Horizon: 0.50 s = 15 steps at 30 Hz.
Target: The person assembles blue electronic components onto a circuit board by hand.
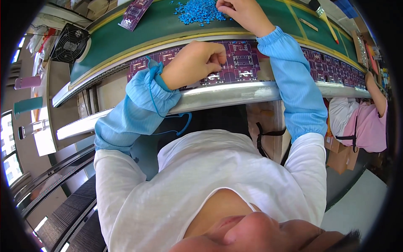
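My left hand (pixel 194 63) hovers over a purple circuit board (pixel 241 61) in the rail, its thumb and fingers curled together. Whatever may be between those fingertips is too small to make out. Beyond it, my right hand (pixel 244 16) reaches to the right edge of a heap of small blue components (pixel 199 11) on the green work surface (pixel 163 27). Thumb and forefinger there are pinched, and I cannot see what they hold. Light blue sleeve covers go over both forearms, and a blue cord circles my left wrist.
A metal rail (pixel 226 93) runs along the near side, with more purple boards (pixel 331 69) to the right. One loose board (pixel 135 14) lies far left near a black fan (pixel 70 43). A brush (pixel 323 17) lies far right. Another person in pink (pixel 369 126) is at the right.
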Each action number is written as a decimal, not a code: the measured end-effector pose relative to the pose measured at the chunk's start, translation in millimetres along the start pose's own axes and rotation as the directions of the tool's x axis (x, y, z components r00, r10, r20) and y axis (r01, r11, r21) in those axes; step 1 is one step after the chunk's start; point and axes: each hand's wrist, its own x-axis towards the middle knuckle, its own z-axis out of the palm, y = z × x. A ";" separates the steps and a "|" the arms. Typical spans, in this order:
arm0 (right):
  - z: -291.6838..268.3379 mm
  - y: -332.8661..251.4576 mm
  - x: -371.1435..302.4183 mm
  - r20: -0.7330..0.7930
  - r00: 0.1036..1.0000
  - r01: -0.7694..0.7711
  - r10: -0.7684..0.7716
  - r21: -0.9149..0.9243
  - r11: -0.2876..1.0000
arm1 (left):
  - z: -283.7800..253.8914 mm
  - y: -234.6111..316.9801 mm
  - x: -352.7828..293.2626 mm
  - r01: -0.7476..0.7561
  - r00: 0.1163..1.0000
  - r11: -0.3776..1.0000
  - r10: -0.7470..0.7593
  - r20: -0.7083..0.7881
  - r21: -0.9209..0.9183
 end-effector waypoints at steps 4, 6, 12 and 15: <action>2.4 0.3 -0.8 -0.003 1.000 -0.001 0.001 -0.049 0.999 | 7.6 3.1 -3.6 -0.017 1.000 0.999 0.016 0.023 0.035; 3.0 3.8 0.0 -0.041 0.997 0.057 -0.058 -0.021 0.998 | 9.7 4.7 -4.2 -0.011 0.999 0.999 0.010 0.033 0.036; 1.6 3.8 -1.4 -0.020 0.998 0.063 -0.063 -0.015 0.998 | 12.8 4.1 -7.1 -0.052 0.998 0.995 0.049 0.038 0.087; 1.9 4.8 -1.8 -0.002 0.996 0.091 -0.091 -0.033 0.995 | 13.8 4.4 -7.2 -0.046 0.998 0.994 0.042 0.044 0.101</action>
